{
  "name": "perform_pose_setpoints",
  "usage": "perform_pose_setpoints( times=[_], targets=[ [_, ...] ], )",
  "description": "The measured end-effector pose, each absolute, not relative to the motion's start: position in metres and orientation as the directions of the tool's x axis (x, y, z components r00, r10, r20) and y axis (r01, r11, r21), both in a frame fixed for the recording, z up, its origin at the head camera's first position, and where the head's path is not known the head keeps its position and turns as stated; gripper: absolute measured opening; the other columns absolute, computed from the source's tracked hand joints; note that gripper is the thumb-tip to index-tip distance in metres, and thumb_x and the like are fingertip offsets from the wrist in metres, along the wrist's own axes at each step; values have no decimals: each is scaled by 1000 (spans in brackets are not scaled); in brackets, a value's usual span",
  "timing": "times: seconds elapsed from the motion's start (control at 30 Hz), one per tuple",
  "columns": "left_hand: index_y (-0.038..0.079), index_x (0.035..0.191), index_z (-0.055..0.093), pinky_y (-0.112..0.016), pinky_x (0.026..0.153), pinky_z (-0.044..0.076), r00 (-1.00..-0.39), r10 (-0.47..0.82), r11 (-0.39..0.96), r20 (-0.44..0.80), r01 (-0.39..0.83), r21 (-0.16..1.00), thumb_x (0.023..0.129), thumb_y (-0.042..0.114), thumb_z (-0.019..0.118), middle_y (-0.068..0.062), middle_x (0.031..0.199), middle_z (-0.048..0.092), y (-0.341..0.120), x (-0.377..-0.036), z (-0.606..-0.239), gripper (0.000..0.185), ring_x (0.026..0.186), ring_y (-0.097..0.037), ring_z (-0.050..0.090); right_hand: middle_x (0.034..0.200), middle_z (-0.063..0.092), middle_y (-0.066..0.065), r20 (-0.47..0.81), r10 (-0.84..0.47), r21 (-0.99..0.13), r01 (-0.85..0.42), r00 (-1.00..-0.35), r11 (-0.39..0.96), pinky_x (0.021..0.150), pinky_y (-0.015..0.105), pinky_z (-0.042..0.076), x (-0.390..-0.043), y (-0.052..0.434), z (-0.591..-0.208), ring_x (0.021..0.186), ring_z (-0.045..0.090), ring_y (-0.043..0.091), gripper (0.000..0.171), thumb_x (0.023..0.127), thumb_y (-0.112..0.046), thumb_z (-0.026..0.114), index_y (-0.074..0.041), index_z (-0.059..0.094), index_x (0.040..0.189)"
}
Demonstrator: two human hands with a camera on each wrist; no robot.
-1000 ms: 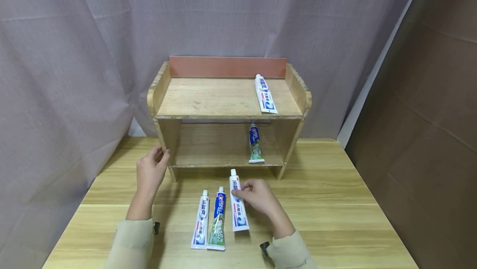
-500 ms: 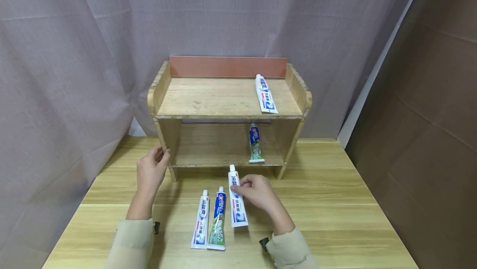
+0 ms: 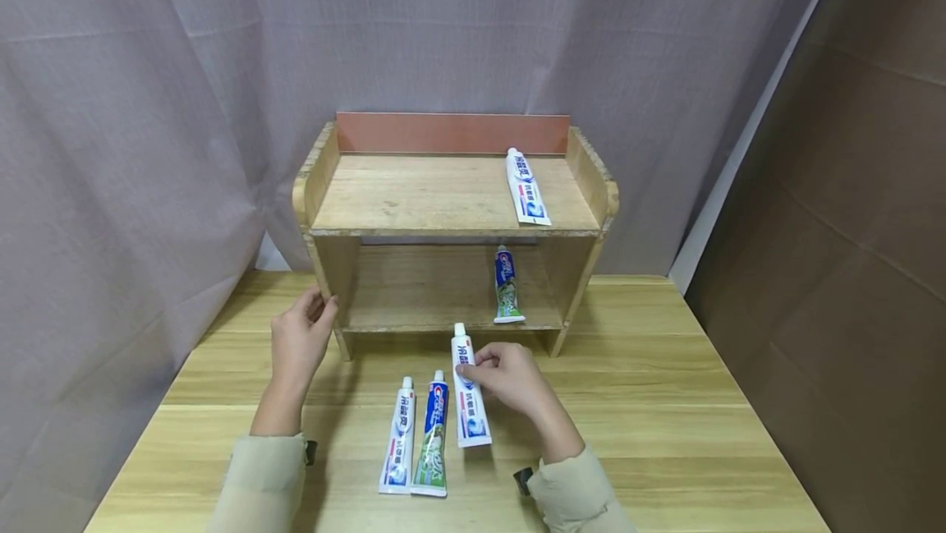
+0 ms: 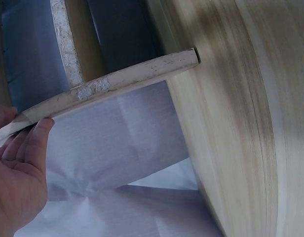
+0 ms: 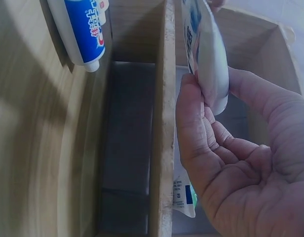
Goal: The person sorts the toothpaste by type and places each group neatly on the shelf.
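Left hand: your left hand rests against the left side panel of the wooden shelf unit, fingertips curled round its front edge near the bottom; the left wrist view shows the fingers lying along that worn edge, holding the panel.
Table: the wooden table carries the shelf unit at its back and the loose tubes in front of you.
White tube on the table: a white tube lies flat with its cap pointing away from you, touching the tube to its right.
Blue and green tube on the table: a blue and green tube lies flat just beside it, cap also away from you.
Held tube: the white toothpaste tube is just right of those two, cap toward the shelf, just in front of the lower shelf's edge.
Right hand: your right hand pinches this tube near its upper part between thumb and fingers, seen plainly in the right wrist view.
Lower shelf: a second blue and green tube lies right of centre.
Top shelf: another white tube lies at the right end.
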State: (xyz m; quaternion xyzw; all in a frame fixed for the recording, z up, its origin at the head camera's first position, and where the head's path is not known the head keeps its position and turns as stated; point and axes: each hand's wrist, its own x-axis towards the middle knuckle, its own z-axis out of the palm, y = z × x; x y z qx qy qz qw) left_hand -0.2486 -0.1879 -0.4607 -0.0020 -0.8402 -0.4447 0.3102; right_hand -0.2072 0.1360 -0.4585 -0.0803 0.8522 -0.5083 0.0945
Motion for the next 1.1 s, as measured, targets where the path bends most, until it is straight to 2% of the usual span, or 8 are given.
perform_pose_setpoints(
  times=[0.13, 0.33, 0.5, 0.67, 0.93, 1.1],
  targets=[
    [-1, 114, 71, -36, 82, 61, -806, -270, 605, 527, 283, 744, 96, 15, 67, -22, 106, 73, -188, -249, -461, 25, 97, -34, 73, 77, 70, 5, -70, -233, -885, -48, -970, 462, 64, 35, 65, -208, 137, -455, 65, 70, 19, 30, 87, -26, 80, 0, 68, 97],
    [-2, 114, 71, -36, 82, 61, -810, -270, 598, 520, 282, 750, 96, 15, 67, -22, 106, 72, -187, -249, -461, 25, 97, -34, 73, 77, 70, 3, -75, -228, -869, -49, -971, 493, 60, 30, 63, -208, 137, -451, 69, 71, 25, 30, 87, -29, 79, -2, 69, 97],
    [-1, 113, 71, -34, 81, 61, -805, -278, 591, 523, 286, 754, 95, 14, 69, -21, 105, 73, -187, -249, -462, 23, 96, -33, 73, 77, 69, 4, -77, -221, -870, -43, -972, 491, 62, 34, 64, -210, 137, -448, 70, 71, 28, 30, 87, -29, 79, -3, 69, 97],
    [0, 113, 72, -33, 81, 61, -800, -281, 587, 530, 294, 754, 95, 13, 69, -21, 105, 73, -187, -250, -463, 23, 96, -33, 74, 78, 70, 5, -61, -204, -873, -47, -977, 486, 66, 43, 65, -211, 137, -444, 68, 70, 25, 30, 87, -28, 79, -1, 69, 97],
    [-1, 112, 72, -33, 80, 60, -796, -281, 579, 536, 305, 756, 95, 10, 68, -21, 104, 73, -188, -251, -463, 21, 95, -35, 73, 76, 69, 3, -20, -204, -856, -89, -979, 509, 61, 35, 63, -211, 137, -437, 64, 68, 18, 29, 86, -29, 80, -3, 71, 95],
    [-1, 112, 72, -32, 81, 60, -796, -282, 577, 535, 305, 758, 95, 11, 68, -21, 104, 73, -188, -251, -464, 22, 95, -35, 73, 75, 69, 2, 4, -209, -852, -113, -978, 511, 62, 38, 64, -211, 136, -430, 66, 70, 24, 27, 86, -28, 81, -3, 71, 94]
  ],
)
